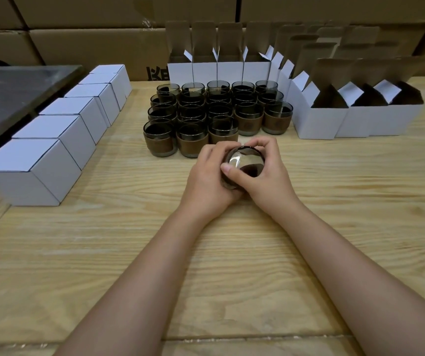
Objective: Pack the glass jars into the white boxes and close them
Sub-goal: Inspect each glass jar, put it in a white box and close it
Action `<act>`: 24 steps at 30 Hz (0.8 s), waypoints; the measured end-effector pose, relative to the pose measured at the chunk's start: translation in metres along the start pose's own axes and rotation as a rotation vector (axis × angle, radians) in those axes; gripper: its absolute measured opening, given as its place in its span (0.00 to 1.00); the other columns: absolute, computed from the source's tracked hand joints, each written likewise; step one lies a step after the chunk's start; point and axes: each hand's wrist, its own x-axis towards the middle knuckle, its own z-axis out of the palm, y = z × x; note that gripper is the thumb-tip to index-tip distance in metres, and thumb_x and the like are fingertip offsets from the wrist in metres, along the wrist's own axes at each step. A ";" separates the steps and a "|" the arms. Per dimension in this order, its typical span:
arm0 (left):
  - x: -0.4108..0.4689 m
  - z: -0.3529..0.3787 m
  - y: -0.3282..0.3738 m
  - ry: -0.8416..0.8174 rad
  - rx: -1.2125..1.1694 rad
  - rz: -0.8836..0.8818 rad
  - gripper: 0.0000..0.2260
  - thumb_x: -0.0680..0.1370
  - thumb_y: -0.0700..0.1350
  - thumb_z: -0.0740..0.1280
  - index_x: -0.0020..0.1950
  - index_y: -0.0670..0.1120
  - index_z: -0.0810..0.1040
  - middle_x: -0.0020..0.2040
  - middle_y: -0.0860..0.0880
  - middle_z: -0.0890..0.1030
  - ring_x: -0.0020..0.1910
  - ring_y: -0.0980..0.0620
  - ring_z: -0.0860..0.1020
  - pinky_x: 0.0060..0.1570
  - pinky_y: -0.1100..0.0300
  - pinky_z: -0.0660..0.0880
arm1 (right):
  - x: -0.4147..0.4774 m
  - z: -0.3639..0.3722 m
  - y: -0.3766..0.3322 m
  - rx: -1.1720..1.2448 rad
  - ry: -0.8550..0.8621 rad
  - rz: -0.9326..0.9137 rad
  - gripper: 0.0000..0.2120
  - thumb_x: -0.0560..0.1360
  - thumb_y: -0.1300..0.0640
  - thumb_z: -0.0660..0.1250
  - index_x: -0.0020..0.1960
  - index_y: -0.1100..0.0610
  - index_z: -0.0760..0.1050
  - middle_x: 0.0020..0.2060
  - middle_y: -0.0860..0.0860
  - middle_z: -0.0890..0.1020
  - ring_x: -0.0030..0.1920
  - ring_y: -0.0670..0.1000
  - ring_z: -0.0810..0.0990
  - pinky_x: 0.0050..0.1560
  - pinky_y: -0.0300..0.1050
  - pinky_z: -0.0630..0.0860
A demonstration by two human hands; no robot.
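You have one glass jar (244, 163) cupped between both hands, just above the bench (232, 253) and tipped so its mouth faces you. Your left hand (207, 176) wraps its near side, and your right hand (265, 173) curls over the rim and the far side. It is not in a box yet.

The first risk is the grip itself. Smooth glass held partly by the rim can turn or slip as you hand it from two hands to one, so take hold on the brown sleeve if you can (the sleeve is mostly hidden under your fingers here).

The second risk lies just beyond your knuckles. The packed cluster of jars (206, 116) stands close, glass against glass, and a forward swing could knock the front row into the rest.

The open boxes on your right (319, 122) and those at the back (219, 69) stand with their flaps up. Reaching the back row means passing over the whole cluster. The right group looks safer, though a light, empty box will probably slide or tip if the jar catches a side flap on the way in. A flap folded under the jar would also stop the lid from seating.

The closed boxes (52, 155) on your left lie well apart from all this.
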 end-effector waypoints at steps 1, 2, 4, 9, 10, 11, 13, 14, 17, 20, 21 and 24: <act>0.000 0.000 0.001 -0.007 0.015 0.003 0.31 0.64 0.41 0.77 0.64 0.55 0.72 0.56 0.56 0.70 0.52 0.64 0.72 0.56 0.66 0.70 | 0.000 0.001 -0.001 0.005 0.032 0.017 0.23 0.67 0.50 0.77 0.52 0.43 0.66 0.50 0.44 0.76 0.49 0.38 0.78 0.50 0.36 0.75; -0.001 0.001 0.003 -0.014 0.028 0.009 0.31 0.63 0.41 0.78 0.64 0.55 0.72 0.56 0.56 0.70 0.54 0.59 0.73 0.58 0.58 0.72 | 0.000 0.002 -0.002 0.008 0.059 0.031 0.21 0.67 0.49 0.76 0.50 0.42 0.65 0.50 0.45 0.77 0.50 0.41 0.78 0.52 0.41 0.76; -0.002 0.001 0.004 -0.022 0.040 0.028 0.32 0.63 0.41 0.78 0.64 0.54 0.72 0.57 0.56 0.70 0.56 0.55 0.74 0.60 0.48 0.72 | 0.001 0.003 -0.003 0.006 0.090 0.050 0.18 0.69 0.48 0.75 0.47 0.42 0.66 0.49 0.46 0.77 0.52 0.45 0.78 0.53 0.46 0.76; 0.000 0.001 0.002 -0.031 0.052 0.047 0.31 0.63 0.42 0.78 0.63 0.54 0.72 0.55 0.56 0.71 0.54 0.55 0.73 0.57 0.45 0.72 | 0.003 0.006 -0.003 0.066 0.150 0.067 0.09 0.75 0.49 0.69 0.44 0.45 0.68 0.44 0.44 0.77 0.48 0.44 0.77 0.52 0.45 0.75; 0.000 0.001 0.002 -0.034 0.051 0.051 0.30 0.63 0.42 0.77 0.62 0.55 0.71 0.55 0.56 0.71 0.53 0.56 0.73 0.57 0.45 0.72 | 0.003 0.006 -0.003 0.078 0.156 0.063 0.08 0.76 0.50 0.68 0.44 0.45 0.68 0.43 0.43 0.77 0.47 0.44 0.77 0.53 0.46 0.75; 0.000 0.000 0.002 -0.037 0.049 0.054 0.30 0.64 0.43 0.77 0.62 0.56 0.71 0.55 0.57 0.72 0.53 0.57 0.73 0.57 0.45 0.72 | 0.004 0.006 -0.002 0.083 0.158 0.056 0.07 0.77 0.50 0.66 0.44 0.45 0.69 0.43 0.43 0.77 0.47 0.45 0.77 0.53 0.46 0.75; 0.000 0.000 0.001 -0.034 0.032 0.053 0.29 0.64 0.44 0.77 0.62 0.56 0.71 0.57 0.56 0.74 0.55 0.57 0.73 0.57 0.45 0.72 | 0.005 0.005 -0.001 0.099 0.149 0.041 0.06 0.79 0.50 0.64 0.43 0.46 0.70 0.42 0.43 0.78 0.46 0.45 0.79 0.50 0.44 0.76; 0.000 0.000 0.001 -0.028 0.018 0.048 0.30 0.64 0.44 0.78 0.63 0.55 0.72 0.57 0.55 0.75 0.56 0.57 0.74 0.57 0.46 0.72 | 0.006 0.004 -0.001 0.113 0.141 0.036 0.07 0.80 0.51 0.63 0.43 0.46 0.70 0.41 0.43 0.79 0.44 0.43 0.79 0.47 0.41 0.76; 0.002 -0.001 0.000 -0.016 -0.017 0.023 0.31 0.64 0.44 0.80 0.64 0.52 0.72 0.58 0.54 0.77 0.55 0.56 0.76 0.56 0.52 0.74 | 0.006 0.001 -0.001 0.169 0.085 0.046 0.08 0.81 0.52 0.60 0.43 0.46 0.73 0.39 0.40 0.80 0.39 0.39 0.78 0.42 0.39 0.75; 0.002 -0.003 0.000 -0.013 -0.075 0.008 0.32 0.64 0.43 0.81 0.65 0.51 0.72 0.59 0.55 0.77 0.57 0.58 0.75 0.57 0.58 0.74 | 0.007 -0.005 -0.001 0.239 -0.014 0.070 0.09 0.81 0.52 0.59 0.49 0.46 0.77 0.48 0.47 0.83 0.48 0.49 0.81 0.52 0.53 0.78; 0.002 -0.004 0.000 -0.010 -0.104 0.002 0.32 0.64 0.43 0.81 0.65 0.52 0.72 0.58 0.56 0.77 0.57 0.60 0.75 0.57 0.61 0.74 | 0.007 -0.008 -0.001 0.265 -0.053 0.079 0.10 0.81 0.53 0.58 0.51 0.46 0.78 0.52 0.50 0.82 0.52 0.54 0.81 0.54 0.55 0.78; 0.002 -0.006 -0.001 0.000 -0.192 -0.033 0.32 0.64 0.41 0.80 0.64 0.54 0.71 0.56 0.59 0.78 0.55 0.67 0.74 0.50 0.73 0.71 | 0.010 -0.016 -0.002 0.365 -0.193 0.096 0.13 0.82 0.58 0.56 0.59 0.49 0.77 0.56 0.53 0.82 0.55 0.54 0.80 0.54 0.48 0.79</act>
